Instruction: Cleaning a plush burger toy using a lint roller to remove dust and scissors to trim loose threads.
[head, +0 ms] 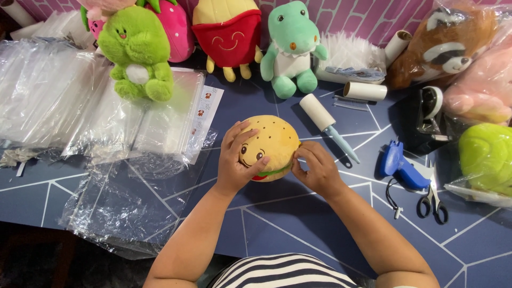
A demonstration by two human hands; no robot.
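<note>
Head view: burger plush (269, 145) at table (298, 224) centre, clasped between left hand (237, 160), fingers spread over its face, and right hand (316, 166), fingertips pinching its right edge; lint roller (325, 124) just right, clear bags (122, 160) left.

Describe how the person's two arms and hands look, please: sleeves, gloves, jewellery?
Both forearms are bare, with no sleeves reaching them. The left hand and the right hand wear no gloves, and no rings, watch or bracelets show. Fingernails look short and unpainted. At the bottom edge, a black-and-white striped garment shows.
</note>
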